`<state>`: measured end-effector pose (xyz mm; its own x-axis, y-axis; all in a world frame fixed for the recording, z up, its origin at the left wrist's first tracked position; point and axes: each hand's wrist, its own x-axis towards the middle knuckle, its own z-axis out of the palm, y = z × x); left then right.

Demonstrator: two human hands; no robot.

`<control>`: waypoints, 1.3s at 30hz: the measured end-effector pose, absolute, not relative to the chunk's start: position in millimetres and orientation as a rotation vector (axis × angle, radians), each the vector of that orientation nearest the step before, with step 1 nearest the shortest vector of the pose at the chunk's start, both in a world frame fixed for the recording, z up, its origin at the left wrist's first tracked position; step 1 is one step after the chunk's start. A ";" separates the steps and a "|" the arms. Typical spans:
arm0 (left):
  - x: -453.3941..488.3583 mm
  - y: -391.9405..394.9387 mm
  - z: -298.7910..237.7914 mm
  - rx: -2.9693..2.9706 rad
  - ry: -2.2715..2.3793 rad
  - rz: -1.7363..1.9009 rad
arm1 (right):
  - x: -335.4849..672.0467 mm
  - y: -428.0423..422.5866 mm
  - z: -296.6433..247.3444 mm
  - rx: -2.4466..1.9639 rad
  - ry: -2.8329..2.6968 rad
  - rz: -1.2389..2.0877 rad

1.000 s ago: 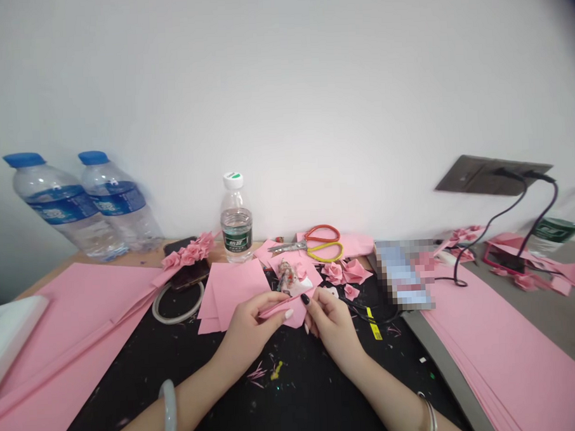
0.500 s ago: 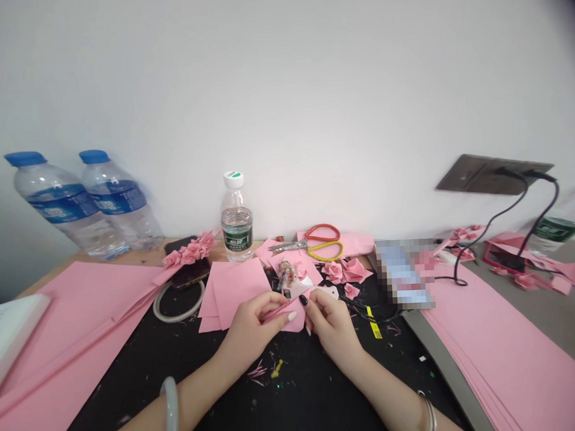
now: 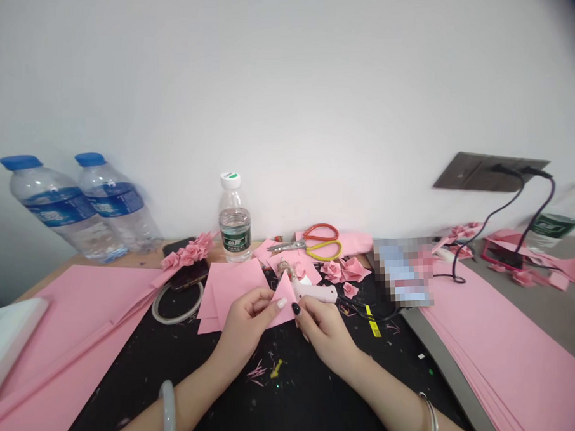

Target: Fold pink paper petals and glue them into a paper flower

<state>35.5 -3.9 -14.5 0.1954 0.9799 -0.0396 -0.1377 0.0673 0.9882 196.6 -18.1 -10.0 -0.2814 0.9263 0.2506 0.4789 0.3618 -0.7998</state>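
Both hands meet over the black mat (image 3: 189,372) at the table's middle. My left hand (image 3: 247,322) pinches a small folded pink paper piece (image 3: 285,298), now a triangle pointing up. My right hand (image 3: 324,331) pinches the same piece at its lower right edge, thumb nail dark. Just behind the paper lies a white glue gun (image 3: 314,293). Loose pink paper squares (image 3: 231,284) lie left of the hands, and finished pink paper roses (image 3: 344,271) sit behind on the right.
Two large blue-capped bottles (image 3: 77,205) and a small bottle (image 3: 234,221) stand by the wall. Scissors (image 3: 312,241), a rose strip (image 3: 189,251) on a phone, a hoop (image 3: 177,303), pink sheets (image 3: 58,327) left and right (image 3: 503,352), and cables (image 3: 488,232) surround the mat.
The paper piece went from a flat narrow fold held level to an upright triangle. Both hands shifted slightly left and down. The white glue gun behind it is now uncovered.
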 end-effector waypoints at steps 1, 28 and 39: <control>35.4 -4.2 -14.6 1.146 0.981 1.086 | 196.9 -17.9 -10.2 -1.216 -1.900 0.774; 35.2 -3.3 -11.6 1.289 1.065 1.082 | 200.2 -16.7 -12.9 -1.147 -1.666 0.752; 35.7 -4.7 -15.1 1.342 0.997 0.903 | 196.9 -13.9 -4.5 -1.008 -1.329 1.069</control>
<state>35.7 -4.7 -15.1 0.3368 0.9401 -0.0523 0.0403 0.0411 0.9983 196.9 -13.9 -4.5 -0.0370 0.9722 0.2312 -0.0171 0.2307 -0.9729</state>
